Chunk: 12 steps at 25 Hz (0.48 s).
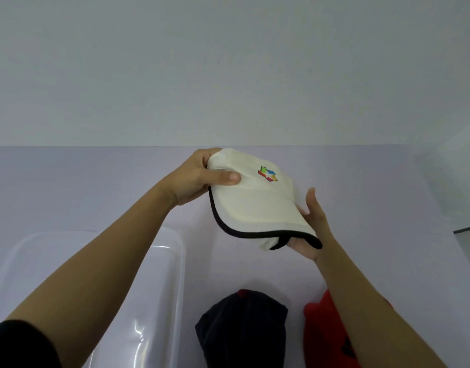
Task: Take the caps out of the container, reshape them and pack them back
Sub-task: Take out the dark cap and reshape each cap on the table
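White cap held in the air above the table, between both hands. It looks light, with a soft crown and a stiffer black-edged brim; the crown side and brim edge look like the best places to hold. Left hand is clamped on the crown, thumb on top and fingers behind. Right hand cups under the brim, fingers loosely apart. Clear container, dark cap and red cap lie below the wrists.

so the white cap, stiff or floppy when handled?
Likely mixed. The white cap has its crown bunched in the left hand, so probably soft. Its black-edged brim holds a smooth curve over the right hand, so probably stiffer. Looks light.
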Available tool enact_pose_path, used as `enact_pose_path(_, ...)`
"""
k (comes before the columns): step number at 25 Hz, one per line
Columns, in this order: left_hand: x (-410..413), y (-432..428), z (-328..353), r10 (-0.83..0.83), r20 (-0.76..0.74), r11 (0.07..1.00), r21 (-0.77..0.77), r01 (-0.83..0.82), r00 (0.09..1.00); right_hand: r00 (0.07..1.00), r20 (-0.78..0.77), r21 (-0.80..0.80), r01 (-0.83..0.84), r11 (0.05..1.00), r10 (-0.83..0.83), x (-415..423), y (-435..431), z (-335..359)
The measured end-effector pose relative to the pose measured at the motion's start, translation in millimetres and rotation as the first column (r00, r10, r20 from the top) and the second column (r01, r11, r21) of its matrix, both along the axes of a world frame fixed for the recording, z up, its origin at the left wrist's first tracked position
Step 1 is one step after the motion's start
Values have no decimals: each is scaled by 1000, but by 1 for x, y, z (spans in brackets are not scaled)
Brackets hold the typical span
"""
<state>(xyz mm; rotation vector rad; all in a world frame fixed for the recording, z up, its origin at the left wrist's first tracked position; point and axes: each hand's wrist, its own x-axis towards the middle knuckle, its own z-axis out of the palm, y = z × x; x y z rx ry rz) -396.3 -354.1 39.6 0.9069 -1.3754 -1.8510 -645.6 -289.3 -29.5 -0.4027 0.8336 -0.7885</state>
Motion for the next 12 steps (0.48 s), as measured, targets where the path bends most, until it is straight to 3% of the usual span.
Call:
enact_pose_path(3,2,3,2,-16,151,998,-65,26,988,995,96,90,16,996,-25,12,15,-2)
enact_pose_path(8,2,9,3,-43,363,984,-143,102,931,982,44,-10,183,983,-183,14,13,-5)
enact_pose_path(10,3,10,-14,30,295,995,-98,-1,955,963,63,-23,264,964,-263,14,10,-2)
enact_pose_path(12,2,20,-39,124,64,982,138,-132,990,938,87,-58,341,938,-336,16,7,4)
